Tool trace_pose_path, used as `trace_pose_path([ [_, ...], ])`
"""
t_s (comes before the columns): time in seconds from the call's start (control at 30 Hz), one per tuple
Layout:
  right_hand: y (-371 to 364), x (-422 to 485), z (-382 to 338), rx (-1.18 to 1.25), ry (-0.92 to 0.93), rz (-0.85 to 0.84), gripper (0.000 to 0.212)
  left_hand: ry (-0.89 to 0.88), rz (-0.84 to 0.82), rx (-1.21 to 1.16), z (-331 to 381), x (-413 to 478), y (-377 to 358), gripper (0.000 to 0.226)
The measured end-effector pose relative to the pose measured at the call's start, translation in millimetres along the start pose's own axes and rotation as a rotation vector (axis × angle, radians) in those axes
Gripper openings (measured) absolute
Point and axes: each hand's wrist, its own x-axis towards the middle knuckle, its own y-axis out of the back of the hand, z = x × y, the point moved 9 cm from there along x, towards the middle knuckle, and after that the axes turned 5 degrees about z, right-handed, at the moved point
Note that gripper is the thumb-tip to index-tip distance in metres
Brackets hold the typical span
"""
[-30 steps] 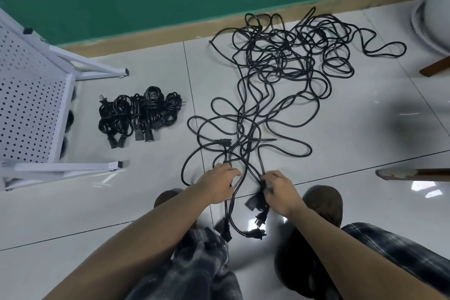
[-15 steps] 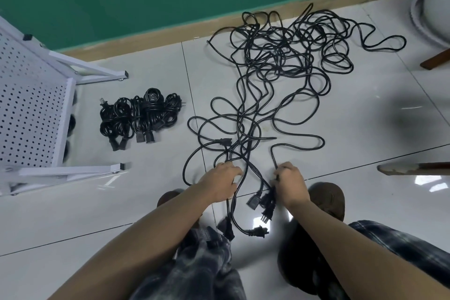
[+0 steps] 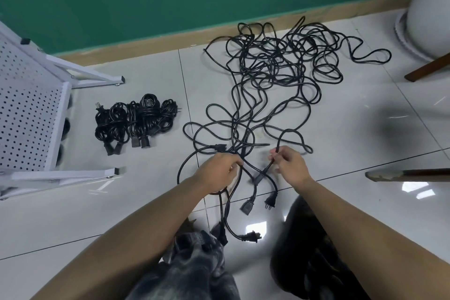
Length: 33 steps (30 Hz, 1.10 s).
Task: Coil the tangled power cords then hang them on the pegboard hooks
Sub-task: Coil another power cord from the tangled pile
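Note:
A big tangle of black power cords [image 3: 275,73] sprawls over the white tiled floor, from the wall down to my hands. My left hand [image 3: 219,172] grips a bunch of cords near their ends. My right hand [image 3: 289,165] pinches a single cord and lifts it off the floor to the right of the bunch. Loose plug ends [image 3: 248,207] dangle and lie below both hands. Several coiled cords [image 3: 135,122] lie together on the floor to the left. The white pegboard [image 3: 26,114] on its stand is at the far left.
A green wall with a wooden skirting runs along the back. A white rounded object [image 3: 428,12] with a wooden leg stands at the far right. A wooden bar [image 3: 409,174] juts in from the right edge. My knees and plaid clothing fill the bottom.
My right hand has moved up and to the right, drawing one cord out of the bunch. The plug ends it held now hang below. My left hand has stayed on the bunch.

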Motion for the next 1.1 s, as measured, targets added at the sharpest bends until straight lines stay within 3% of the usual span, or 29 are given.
trace_pose_path([
  [0.33,53,-41,-156,-0.094,0.304,-0.031,0.019,-0.153,0.198,0.032,101,6,136,0.032],
  [0.63,79,-115,-283,-0.307,0.629,-0.062,0.017,-0.363,0.386,-0.068,216,-40,253,0.08],
  [0.77,93,-139,-312,-0.411,0.697,-0.052,0.024,-0.399,0.405,0.014,244,-50,275,0.064],
  [0.9,106,-149,-340,-0.45,0.785,-0.039,0.023,-0.399,0.578,0.17,255,-63,300,0.044],
  [1.03,114,-140,-365,-0.339,0.776,0.015,0.016,-0.326,0.688,0.104,232,-57,324,0.034],
  [1.1,108,-134,-369,-0.355,0.766,-0.019,0.028,-0.286,0.661,0.044,220,-53,327,0.036],
])
